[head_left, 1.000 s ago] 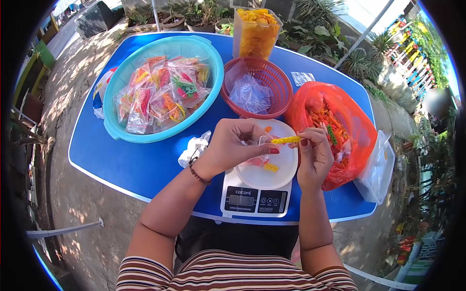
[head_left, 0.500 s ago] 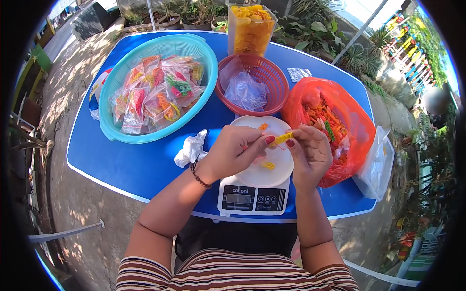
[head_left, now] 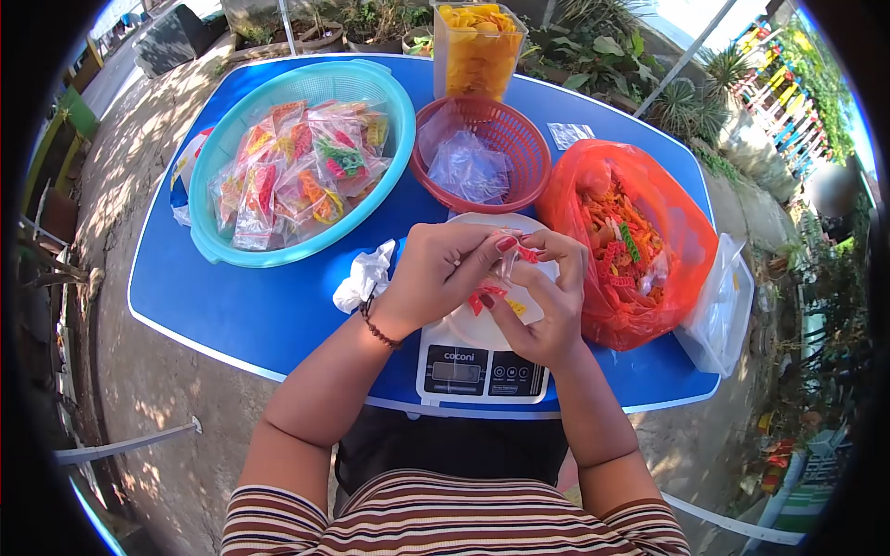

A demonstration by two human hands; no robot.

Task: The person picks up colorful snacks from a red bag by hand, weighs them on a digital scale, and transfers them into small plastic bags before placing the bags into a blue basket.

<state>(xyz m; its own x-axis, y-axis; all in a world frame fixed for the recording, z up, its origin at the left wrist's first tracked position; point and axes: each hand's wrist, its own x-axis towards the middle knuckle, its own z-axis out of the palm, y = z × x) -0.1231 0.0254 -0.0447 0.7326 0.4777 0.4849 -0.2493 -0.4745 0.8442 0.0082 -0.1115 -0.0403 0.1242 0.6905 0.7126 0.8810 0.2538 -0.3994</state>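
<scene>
Over the white plate (head_left: 456,326) of the digital scale (head_left: 482,369), at 6 o'clock on the blue table (head_left: 250,306): holds a small clear bag (head_left: 501,278) between both hands. Pinches its top with left hand (head_left: 434,275), thumb and fingertips closed tight on the film. Clamps its lower side with right hand (head_left: 545,311), fingers curled shut around it. Notes red snack pieces (head_left: 482,296) inside. At 11 o'clock from the hands: teal basket (head_left: 306,79) of filled packets (head_left: 297,176). At 12: red basket (head_left: 519,125) with empty bags (head_left: 468,167); beyond it, tub of yellow chips (head_left: 477,51). At 3: orange sack (head_left: 681,232) of mixed snacks, mouth open. At 9: crumpled tissue (head_left: 366,276), just beside left wrist, flat on the table.
</scene>
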